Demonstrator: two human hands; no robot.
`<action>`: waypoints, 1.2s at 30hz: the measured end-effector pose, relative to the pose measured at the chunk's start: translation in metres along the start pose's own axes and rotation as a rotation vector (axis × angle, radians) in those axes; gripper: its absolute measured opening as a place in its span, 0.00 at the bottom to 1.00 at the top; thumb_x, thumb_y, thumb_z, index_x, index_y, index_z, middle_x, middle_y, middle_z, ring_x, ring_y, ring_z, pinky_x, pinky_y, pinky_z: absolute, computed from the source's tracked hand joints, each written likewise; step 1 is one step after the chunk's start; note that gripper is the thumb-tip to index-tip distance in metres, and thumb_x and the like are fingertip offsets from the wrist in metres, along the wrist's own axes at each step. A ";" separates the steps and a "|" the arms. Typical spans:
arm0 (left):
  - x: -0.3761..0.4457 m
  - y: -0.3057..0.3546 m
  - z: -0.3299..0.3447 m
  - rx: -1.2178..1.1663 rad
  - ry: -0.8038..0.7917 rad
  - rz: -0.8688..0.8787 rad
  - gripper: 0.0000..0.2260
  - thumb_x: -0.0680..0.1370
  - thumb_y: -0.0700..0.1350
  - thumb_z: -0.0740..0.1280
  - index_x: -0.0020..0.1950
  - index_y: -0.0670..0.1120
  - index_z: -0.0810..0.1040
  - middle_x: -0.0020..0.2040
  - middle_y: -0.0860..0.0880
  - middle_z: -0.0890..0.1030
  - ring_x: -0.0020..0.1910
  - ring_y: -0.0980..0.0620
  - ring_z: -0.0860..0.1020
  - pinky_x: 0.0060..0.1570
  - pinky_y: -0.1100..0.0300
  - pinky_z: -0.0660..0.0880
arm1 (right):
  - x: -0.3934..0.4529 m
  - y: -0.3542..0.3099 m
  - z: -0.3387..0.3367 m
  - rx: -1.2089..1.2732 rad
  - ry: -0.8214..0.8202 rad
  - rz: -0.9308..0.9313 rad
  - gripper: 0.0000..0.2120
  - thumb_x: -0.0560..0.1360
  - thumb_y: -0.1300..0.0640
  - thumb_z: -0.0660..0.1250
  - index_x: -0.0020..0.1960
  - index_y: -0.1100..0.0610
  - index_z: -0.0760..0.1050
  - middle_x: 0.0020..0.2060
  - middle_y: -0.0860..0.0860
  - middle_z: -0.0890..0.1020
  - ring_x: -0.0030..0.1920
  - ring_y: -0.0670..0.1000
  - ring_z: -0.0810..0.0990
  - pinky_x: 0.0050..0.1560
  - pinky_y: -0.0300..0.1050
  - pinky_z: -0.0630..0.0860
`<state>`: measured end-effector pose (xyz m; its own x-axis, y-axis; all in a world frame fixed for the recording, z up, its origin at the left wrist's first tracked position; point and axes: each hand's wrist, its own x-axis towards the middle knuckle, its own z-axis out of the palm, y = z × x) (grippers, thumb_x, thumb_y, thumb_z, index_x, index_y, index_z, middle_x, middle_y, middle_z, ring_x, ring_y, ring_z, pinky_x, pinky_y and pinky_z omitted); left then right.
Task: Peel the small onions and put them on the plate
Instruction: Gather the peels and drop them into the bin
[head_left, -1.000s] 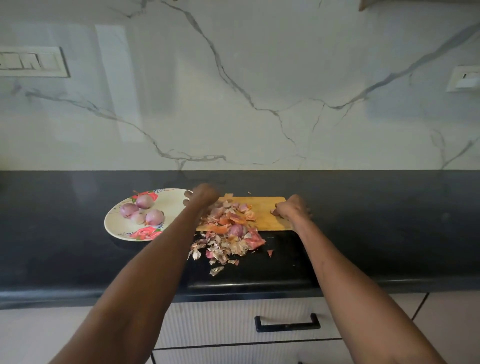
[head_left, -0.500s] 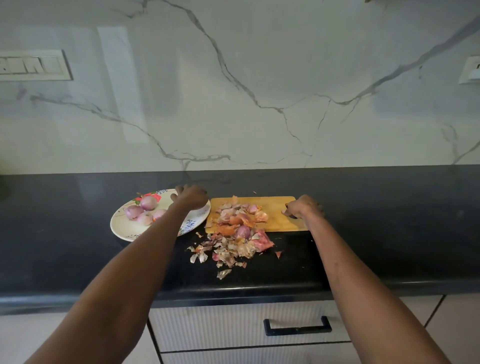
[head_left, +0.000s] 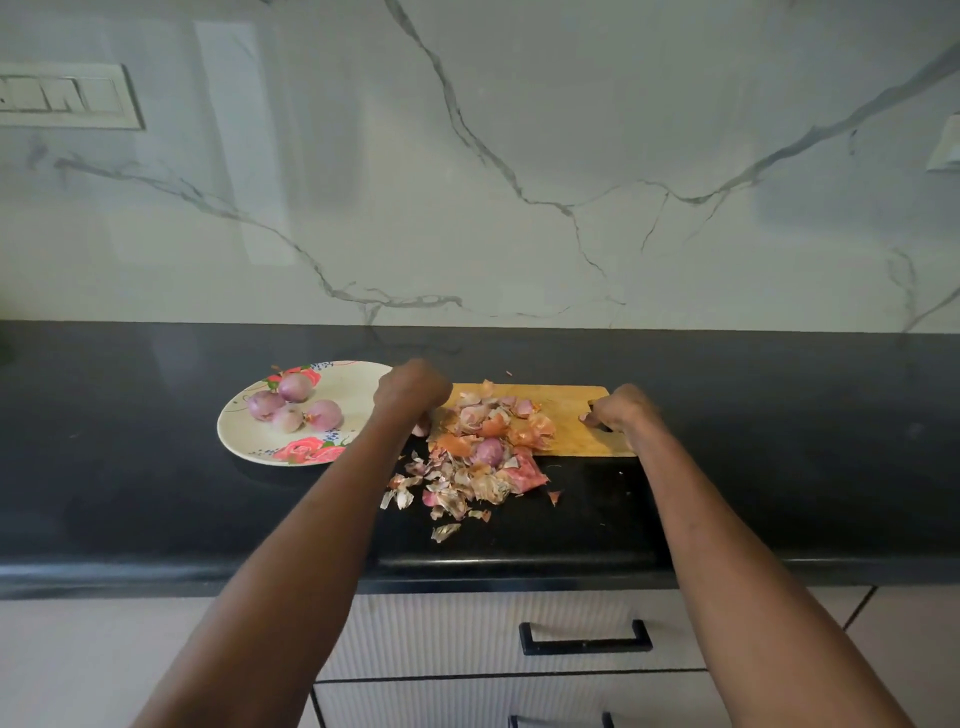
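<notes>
Wooden cutting board (head_left: 576, 431) lies at the plate's (head_left: 358, 384) three o'clock, heaped with onion skins (head_left: 488, 421). Four peeled onions (head_left: 293, 402) sit on the plate; another onion (head_left: 489, 450) rests among the skins. The left hand (head_left: 413, 389) curls over a small onion (head_left: 422, 426) at the board's nine o'clock edge; the right hand (head_left: 621, 410) grips the board's handle slot. Best to steady the board, lift cleanly, and shed clinging skin before plating.
</notes>
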<state>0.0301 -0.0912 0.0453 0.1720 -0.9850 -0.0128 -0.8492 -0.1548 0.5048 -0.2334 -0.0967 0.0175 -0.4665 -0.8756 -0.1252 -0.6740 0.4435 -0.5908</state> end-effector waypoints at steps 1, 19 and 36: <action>-0.001 0.000 0.001 -0.029 0.001 -0.015 0.13 0.80 0.40 0.58 0.38 0.40 0.76 0.36 0.45 0.80 0.33 0.49 0.78 0.32 0.59 0.70 | -0.003 -0.001 0.000 -0.033 0.018 0.006 0.28 0.72 0.49 0.76 0.67 0.61 0.74 0.66 0.58 0.76 0.67 0.60 0.73 0.64 0.53 0.74; -0.035 -0.012 -0.017 -0.722 0.100 -0.077 0.06 0.79 0.40 0.64 0.43 0.42 0.75 0.46 0.44 0.76 0.42 0.46 0.74 0.43 0.53 0.76 | -0.041 0.000 -0.011 0.959 0.122 -0.160 0.13 0.79 0.72 0.60 0.59 0.59 0.70 0.49 0.52 0.79 0.51 0.51 0.80 0.47 0.43 0.73; -0.062 -0.028 -0.018 -0.867 0.190 0.213 0.19 0.86 0.51 0.58 0.60 0.39 0.82 0.55 0.50 0.81 0.52 0.54 0.78 0.48 0.60 0.71 | -0.047 -0.002 -0.016 0.896 0.165 -0.407 0.08 0.80 0.69 0.62 0.52 0.60 0.78 0.50 0.51 0.84 0.47 0.48 0.83 0.50 0.50 0.79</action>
<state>0.0524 -0.0241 0.0470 0.1995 -0.9451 0.2588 -0.2125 0.2161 0.9530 -0.2194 -0.0532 0.0367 -0.4154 -0.8612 0.2928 -0.1508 -0.2522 -0.9558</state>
